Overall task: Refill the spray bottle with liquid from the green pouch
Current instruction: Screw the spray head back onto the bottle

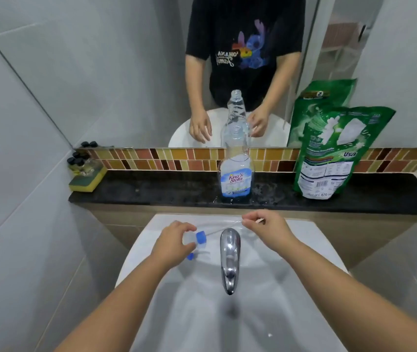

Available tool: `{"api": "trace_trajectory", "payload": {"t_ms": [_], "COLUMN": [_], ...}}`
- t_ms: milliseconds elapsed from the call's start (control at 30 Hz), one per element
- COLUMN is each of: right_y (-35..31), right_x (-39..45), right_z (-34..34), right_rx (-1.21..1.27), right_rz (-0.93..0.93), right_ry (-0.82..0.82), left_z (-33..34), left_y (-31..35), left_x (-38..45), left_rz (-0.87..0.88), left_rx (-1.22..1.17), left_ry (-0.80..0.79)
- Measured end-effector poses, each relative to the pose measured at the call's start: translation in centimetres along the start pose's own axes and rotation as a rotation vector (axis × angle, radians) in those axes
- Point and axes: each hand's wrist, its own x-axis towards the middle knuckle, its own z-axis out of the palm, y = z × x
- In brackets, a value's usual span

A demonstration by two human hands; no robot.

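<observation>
Holding the spray head (197, 241) over the sink (304, 240), we keep its drips off the tabletop (151, 189): our left hand (174, 240) wraps the trigger body, while our right hand (266, 226) pinches the thin dip tube (224, 229) by its far end, stretched level above the faucet (229, 257). The spray bottle (236, 171) stands uncapped at the ledge's middle (only a little blue liquid at its base), ready for pouring. The green pouch (329, 153) leans upright against the wall to its right, well apart and untouched.
</observation>
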Motion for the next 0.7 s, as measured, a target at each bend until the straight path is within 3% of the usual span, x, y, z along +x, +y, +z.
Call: {"api": "trace_trajectory", "payload": {"t_ms": [200,533,700], "right_y": [0.6,3.8,5.1], "right_x": [2.4,3.0,4.1], "right_z": [1.8,2.6,3.1], "right_rx": [-0.104,-0.023,-0.303], "right_rz": [-0.016,-0.005,-0.037], "right_ry": [-0.02,0.1,0.085], "left_z": [3.1,4.8,5.5], "left_y": [-1.8,-3.4,-2.9], "left_x": [2.8,3.8,4.8], "left_rz": [0.052,-0.028,-0.151], "left_rx": [0.167,-0.064,-0.127], "left_ry": [-0.06,-0.051,-0.107]}}
